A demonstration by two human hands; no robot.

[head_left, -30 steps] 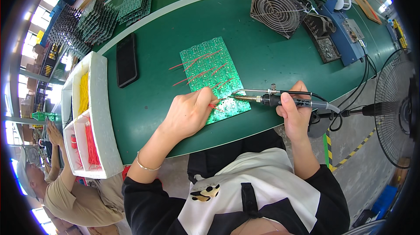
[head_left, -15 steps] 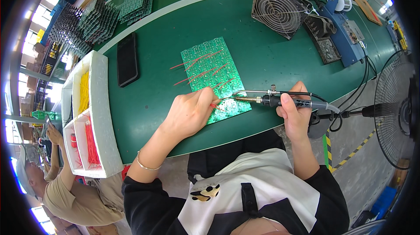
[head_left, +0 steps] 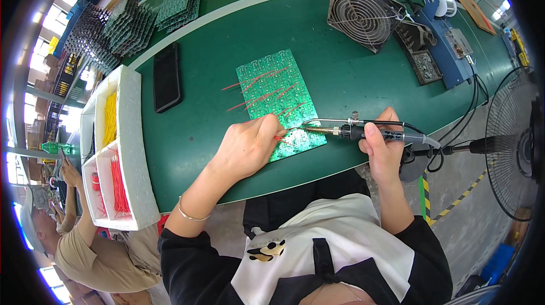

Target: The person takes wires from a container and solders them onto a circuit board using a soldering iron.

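Observation:
A green circuit board panel (head_left: pixel 267 69) lies flat on the green bench, with several red wires (head_left: pixel 262 99) sticking out across it. My left hand (head_left: pixel 248 143) rests over its lower left part, fingers pinched on a red wire (head_left: pixel 279 137) whose end is hidden by the fingers. In my right hand (head_left: pixel 381 145) is a soldering iron (head_left: pixel 355 131), held like a pen, with a thin metal feed tube along its top. The iron's tip touches or nearly touches the board just right of my left fingertips.
Left stands a white foam box (head_left: pixel 149 203) of red and yellow wires, beside a black phone (head_left: pixel 166 78). A fan unit (head_left: pixel 363 14) and blue solder feeder (head_left: pixel 445 49) stand back right. Stacked boards (head_left: pixel 179 4) lie back left. A co-worker (head_left: pixel 96 254) sits left.
Both hands and the soldering iron stay almost in place. The whole view has shifted very slightly; the board lies as before.

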